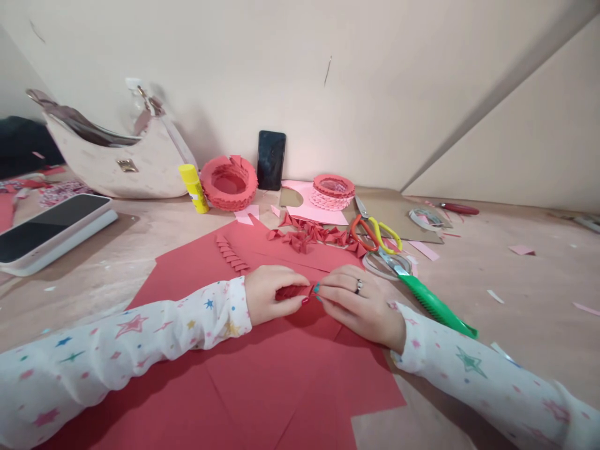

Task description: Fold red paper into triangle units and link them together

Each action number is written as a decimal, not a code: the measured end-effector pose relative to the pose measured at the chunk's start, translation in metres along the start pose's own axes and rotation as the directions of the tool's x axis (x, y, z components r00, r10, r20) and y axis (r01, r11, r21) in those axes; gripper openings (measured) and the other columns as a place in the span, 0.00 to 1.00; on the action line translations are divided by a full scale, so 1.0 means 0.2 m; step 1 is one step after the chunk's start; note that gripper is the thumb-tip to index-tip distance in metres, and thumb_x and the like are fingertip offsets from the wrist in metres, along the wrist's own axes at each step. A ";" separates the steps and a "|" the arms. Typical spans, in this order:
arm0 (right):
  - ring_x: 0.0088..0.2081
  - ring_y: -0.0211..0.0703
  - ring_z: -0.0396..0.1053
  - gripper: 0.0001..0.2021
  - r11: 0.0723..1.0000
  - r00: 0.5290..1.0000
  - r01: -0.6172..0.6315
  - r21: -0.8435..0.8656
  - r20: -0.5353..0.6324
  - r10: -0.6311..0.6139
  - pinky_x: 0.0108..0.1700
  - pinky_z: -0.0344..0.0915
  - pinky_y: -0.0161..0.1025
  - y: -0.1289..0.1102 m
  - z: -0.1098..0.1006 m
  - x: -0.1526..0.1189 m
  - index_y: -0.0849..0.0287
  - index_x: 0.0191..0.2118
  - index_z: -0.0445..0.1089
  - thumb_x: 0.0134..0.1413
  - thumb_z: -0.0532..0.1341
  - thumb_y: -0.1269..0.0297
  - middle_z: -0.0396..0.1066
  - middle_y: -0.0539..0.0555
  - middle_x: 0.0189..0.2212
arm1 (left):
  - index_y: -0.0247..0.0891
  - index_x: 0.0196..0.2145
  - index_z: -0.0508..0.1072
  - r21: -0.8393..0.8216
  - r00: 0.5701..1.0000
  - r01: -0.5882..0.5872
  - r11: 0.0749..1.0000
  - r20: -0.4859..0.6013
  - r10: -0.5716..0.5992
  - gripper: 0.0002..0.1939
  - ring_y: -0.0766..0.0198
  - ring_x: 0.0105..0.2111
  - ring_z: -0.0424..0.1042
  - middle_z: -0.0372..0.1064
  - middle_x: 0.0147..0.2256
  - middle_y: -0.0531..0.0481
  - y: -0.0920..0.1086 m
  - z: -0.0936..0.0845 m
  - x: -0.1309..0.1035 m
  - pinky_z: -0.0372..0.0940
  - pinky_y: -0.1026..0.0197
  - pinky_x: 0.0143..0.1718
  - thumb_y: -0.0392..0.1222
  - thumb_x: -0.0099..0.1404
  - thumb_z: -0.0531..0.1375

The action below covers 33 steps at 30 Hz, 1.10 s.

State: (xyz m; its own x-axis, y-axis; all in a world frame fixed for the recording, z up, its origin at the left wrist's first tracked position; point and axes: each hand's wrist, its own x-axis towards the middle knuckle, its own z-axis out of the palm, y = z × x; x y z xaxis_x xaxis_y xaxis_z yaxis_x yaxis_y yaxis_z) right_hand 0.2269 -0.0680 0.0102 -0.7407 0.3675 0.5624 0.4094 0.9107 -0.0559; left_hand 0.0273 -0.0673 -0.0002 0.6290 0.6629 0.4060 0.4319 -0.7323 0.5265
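Note:
Between my two hands is a strip of folded red paper pieces [293,292], partly hidden by fingers. My left hand [272,294] is closed around the strip's left part, thumb below and fingers above. At its right end my right hand [354,300], with a ring on one finger, pinches the paper with its fingertips. Both hands are just above large red paper sheets [253,387]. Another folded red strip [231,253] lies on the sheets behind my left hand. A pile of loose folded red pieces [312,234] lies beyond both hands.
Orange- and yellow-handled scissors [375,234] and a green-handled cutter [435,304] lie to the right. At the back stand a yellow glue stick [193,189], a red paper ring [229,200], a pink-red ring [333,197] and a phone [271,160]. Left are a handbag [112,165] and a white-edged device [56,228].

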 end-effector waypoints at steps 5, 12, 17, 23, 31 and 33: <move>0.33 0.38 0.62 0.09 0.999 0.998 0.029 0.028 0.050 -0.030 0.36 0.61 0.39 0.01 0.01 -0.02 0.60 0.37 0.63 0.46 0.56 0.73 0.68 0.54 0.32 | 0.34 0.34 0.68 -0.010 1.000 0.013 1.000 -0.012 -0.013 0.10 0.70 0.25 0.64 0.67 0.26 0.50 0.00 0.00 0.00 0.58 0.68 0.28 0.39 0.56 0.52; 0.33 0.39 0.62 0.10 0.999 0.999 0.036 0.041 0.013 -0.037 0.36 0.61 0.39 0.00 0.01 -0.03 0.60 0.38 0.63 0.46 0.56 0.74 0.68 0.54 0.32 | 0.34 0.33 0.68 0.001 1.000 -0.005 1.000 -0.024 0.005 0.10 0.69 0.25 0.64 0.67 0.26 0.50 0.00 0.00 0.00 0.58 0.68 0.29 0.39 0.56 0.52; 0.34 0.38 0.62 0.11 0.999 0.999 0.025 0.047 0.031 -0.026 0.36 0.61 0.39 0.00 0.02 -0.03 0.60 0.39 0.62 0.47 0.55 0.74 0.68 0.54 0.32 | 0.33 0.34 0.68 0.008 1.000 0.001 1.000 -0.010 -0.001 0.10 0.69 0.25 0.64 0.67 0.27 0.49 0.00 0.00 0.00 0.58 0.68 0.29 0.39 0.56 0.51; 0.35 0.38 0.63 0.12 0.998 0.999 0.029 0.063 0.031 -0.031 0.37 0.61 0.39 0.01 0.03 -0.04 0.60 0.40 0.62 0.47 0.55 0.74 0.68 0.54 0.33 | 0.35 0.34 0.68 0.044 1.000 -0.009 0.999 -0.003 0.009 0.10 0.70 0.24 0.63 0.67 0.26 0.50 0.00 0.00 0.00 0.57 0.69 0.28 0.40 0.57 0.50; 0.33 0.37 0.63 0.10 0.993 0.999 -0.030 0.116 -0.009 0.031 0.36 0.62 0.38 -0.01 0.03 -0.01 0.58 0.37 0.62 0.46 0.54 0.75 0.68 0.53 0.30 | 0.35 0.33 0.68 0.050 1.000 -0.014 0.999 -0.001 0.014 0.09 0.70 0.23 0.62 0.66 0.24 0.51 0.00 0.00 0.00 0.56 0.69 0.27 0.39 0.57 0.50; 0.32 0.37 0.64 0.09 0.992 0.996 -0.066 0.109 -0.057 0.072 0.34 0.63 0.37 -0.01 0.02 0.00 0.58 0.36 0.62 0.47 0.54 0.75 0.68 0.52 0.29 | 0.35 0.33 0.68 0.052 1.000 -0.007 0.999 -0.002 0.007 0.09 0.70 0.23 0.62 0.66 0.24 0.51 0.00 0.00 0.00 0.57 0.69 0.27 0.40 0.57 0.50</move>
State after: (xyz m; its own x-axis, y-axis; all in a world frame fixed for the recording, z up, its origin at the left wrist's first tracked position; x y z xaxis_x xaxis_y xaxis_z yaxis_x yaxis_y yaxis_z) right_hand 0.2242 -0.0697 0.0072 -0.6777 0.4209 0.6030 0.3964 0.8997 -0.1825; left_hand 0.0279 -0.0677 0.0001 0.6310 0.6580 0.4111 0.4602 -0.7440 0.4845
